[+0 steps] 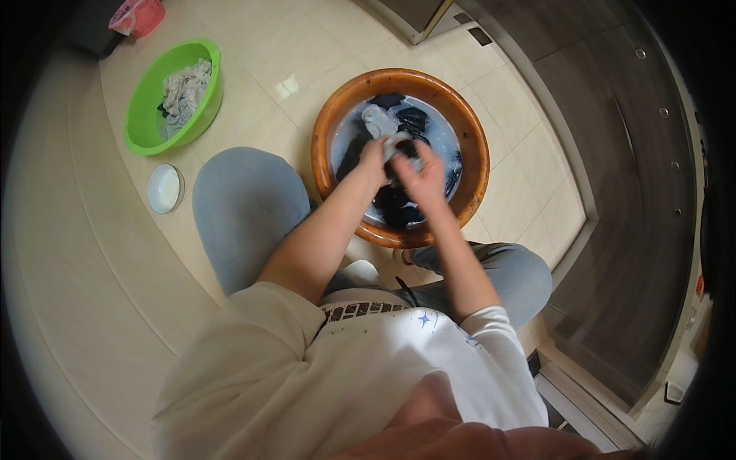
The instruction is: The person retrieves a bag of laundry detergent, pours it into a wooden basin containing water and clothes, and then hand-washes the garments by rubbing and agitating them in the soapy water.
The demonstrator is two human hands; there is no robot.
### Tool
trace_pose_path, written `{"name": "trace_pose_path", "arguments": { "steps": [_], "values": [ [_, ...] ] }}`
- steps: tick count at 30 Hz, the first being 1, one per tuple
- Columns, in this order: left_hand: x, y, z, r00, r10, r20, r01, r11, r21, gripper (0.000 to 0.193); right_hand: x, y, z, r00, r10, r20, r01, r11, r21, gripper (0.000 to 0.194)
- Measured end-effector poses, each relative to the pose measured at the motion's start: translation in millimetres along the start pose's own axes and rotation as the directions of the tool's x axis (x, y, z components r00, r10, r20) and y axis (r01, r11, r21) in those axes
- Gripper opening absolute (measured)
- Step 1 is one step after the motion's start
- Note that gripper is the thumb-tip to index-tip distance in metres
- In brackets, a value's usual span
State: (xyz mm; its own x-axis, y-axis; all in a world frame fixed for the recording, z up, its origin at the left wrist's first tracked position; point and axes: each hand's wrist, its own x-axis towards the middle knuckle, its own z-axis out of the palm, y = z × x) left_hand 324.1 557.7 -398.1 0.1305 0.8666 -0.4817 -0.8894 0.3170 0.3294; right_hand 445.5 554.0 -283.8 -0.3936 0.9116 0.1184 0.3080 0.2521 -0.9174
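Note:
A round brown basin (pixel 472 123) holds cloudy water with dark wet clothes (pixel 397 210) in it. Over the middle of the basin, my left hand (pixel 374 160) grips one side of a small wet light-grey cloth (pixel 395 144). My right hand (pixel 422 175) has hold of the same cloth from the other side, its fingers blurred. Dark fabric shows between the two hands, and whether it belongs to the cloth I cannot tell. Just beyond my hands, a pale wet garment (pixel 379 121) bulges out of the water.
A green basin (pixel 213 100) with crumpled light clothes (pixel 187 86) stands on the tiled floor at left. Near my left knee is a white bowl (pixel 164 188). A pink basket (pixel 141 20) sits far left. Dark cabinet fronts (pixel 604 144) line the right side.

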Motion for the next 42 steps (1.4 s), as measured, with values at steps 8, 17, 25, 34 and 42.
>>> {"name": "trace_pose_path", "arguments": {
  "steps": [8,17,25,34,42],
  "values": [
    [4.1,-30.4,25.7,0.979,-0.028,-0.203,0.024,0.999,-0.021,0.034,19.5,11.2,7.3,0.908,-0.355,-0.223,0.286,0.914,-0.288,0.009],
    [-19.7,-14.3,52.5,0.875,0.458,-0.157,-0.342,0.815,0.469,0.031,5.3,68.4,-48.9,0.603,0.624,0.497,-0.762,0.267,0.59,0.062],
    [-36.3,-7.5,56.9,0.963,-0.069,-0.26,0.088,0.994,0.059,0.057,21.2,32.2,-54.2,0.984,0.179,-0.016,-0.176,0.979,0.107,0.021],
    [-40.9,6.1,42.2,0.977,0.153,0.15,-0.176,0.972,0.158,0.027,-21.1,-63.0,2.3,0.783,-0.448,0.431,0.608,0.695,-0.383,0.017],
    [-15.1,-26.7,57.8,0.904,0.184,-0.386,-0.119,0.975,0.185,0.016,55.9,30.0,-14.7,0.988,0.01,-0.152,-0.042,0.978,-0.204,0.023]
  ]
}}
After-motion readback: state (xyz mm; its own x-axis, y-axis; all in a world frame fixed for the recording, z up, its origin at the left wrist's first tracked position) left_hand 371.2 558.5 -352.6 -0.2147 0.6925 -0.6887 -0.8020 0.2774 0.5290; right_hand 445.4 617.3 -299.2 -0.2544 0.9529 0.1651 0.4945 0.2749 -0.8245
